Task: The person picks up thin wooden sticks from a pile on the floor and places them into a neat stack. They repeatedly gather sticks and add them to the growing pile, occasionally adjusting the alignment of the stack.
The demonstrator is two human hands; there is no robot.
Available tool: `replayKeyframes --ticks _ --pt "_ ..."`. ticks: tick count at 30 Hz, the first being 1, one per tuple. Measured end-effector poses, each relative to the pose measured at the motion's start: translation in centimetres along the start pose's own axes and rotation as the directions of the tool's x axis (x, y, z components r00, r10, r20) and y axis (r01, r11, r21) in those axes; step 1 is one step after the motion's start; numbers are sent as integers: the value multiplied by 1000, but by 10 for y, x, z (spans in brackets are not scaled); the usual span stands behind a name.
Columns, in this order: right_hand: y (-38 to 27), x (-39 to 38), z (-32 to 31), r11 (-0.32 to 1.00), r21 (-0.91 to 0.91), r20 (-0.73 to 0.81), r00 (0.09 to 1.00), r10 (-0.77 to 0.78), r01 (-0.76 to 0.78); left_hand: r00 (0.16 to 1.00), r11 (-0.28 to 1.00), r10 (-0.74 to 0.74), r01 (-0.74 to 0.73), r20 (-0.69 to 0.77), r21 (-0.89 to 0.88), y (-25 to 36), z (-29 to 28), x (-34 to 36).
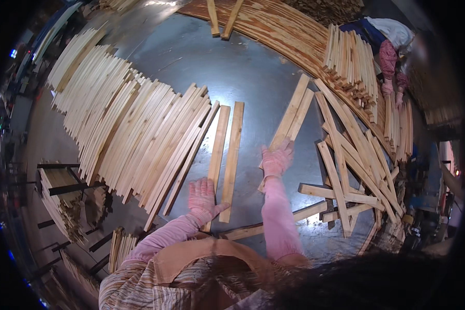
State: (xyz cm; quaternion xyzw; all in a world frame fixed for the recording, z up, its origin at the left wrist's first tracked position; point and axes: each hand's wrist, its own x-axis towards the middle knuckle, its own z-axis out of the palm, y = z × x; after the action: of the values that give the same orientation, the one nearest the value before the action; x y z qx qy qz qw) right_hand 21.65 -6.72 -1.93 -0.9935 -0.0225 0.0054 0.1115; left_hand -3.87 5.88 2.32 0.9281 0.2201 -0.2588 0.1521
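Observation:
Both my hands wear pinkish knit gloves and pink sleeves. My left hand (202,200) lies flat with its fingers stretched over the lower part of a wooden strip (219,139). Its thumb reaches out to a second wooden strip (233,160) just to the right. To the right of these, my right hand (277,159) is closed over a pair of wooden strips (293,111) lying side by side and slanting away from me. Its fingertips are partly hidden against the wood. All these strips rest on a grey metal tabletop (258,67).
A long row of wooden strips (124,119) covers the left. Crossed loose strips (346,170) lie in a heap at right. Beyond are a plywood sheet (279,26), a stack of strips (349,62) and another person's gloved hands (392,93). A black metal rack (67,188) holds wood at lower left.

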Motion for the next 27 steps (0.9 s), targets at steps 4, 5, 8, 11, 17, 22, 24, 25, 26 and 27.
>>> replayKeyframes --ticks 4,5,8,11,17,22,24,25,26,27 --pt "-3 5 11 998 16 66 996 -54 53 998 995 -59 58 -18 -80 27 8 9" --pt "-5 -1 4 997 23 102 992 -75 73 997 992 -71 70 -2 -104 29 8 10" --pt "19 -28 6 969 139 73 974 -216 205 997 987 -71 66 -27 -146 24 21 13" --pt "45 -70 -1 938 265 160 949 -270 222 993 984 8 -29 -116 -176 -5 23 3" --pt "63 -132 -12 893 392 66 961 -267 221 932 962 19 -115 -361 -247 -49 54 -24" --pt "27 -199 -15 880 473 487 846 -215 -49 950 972 160 -199 -270 -123 -26 53 -40" --pt "1 -226 -19 882 464 503 845 -182 -86 940 952 302 -288 -161 106 -17 58 -46" --pt "1 -226 -12 891 455 405 890 -211 5 930 961 276 -266 -244 74 -18 62 -49" --pt "-5 -224 -8 894 440 304 921 -242 90 914 968 246 -246 -322 44 -22 67 -52" --pt "-5 -219 -9 894 436 319 912 -260 102 892 974 214 -227 -397 14 -27 72 -55"
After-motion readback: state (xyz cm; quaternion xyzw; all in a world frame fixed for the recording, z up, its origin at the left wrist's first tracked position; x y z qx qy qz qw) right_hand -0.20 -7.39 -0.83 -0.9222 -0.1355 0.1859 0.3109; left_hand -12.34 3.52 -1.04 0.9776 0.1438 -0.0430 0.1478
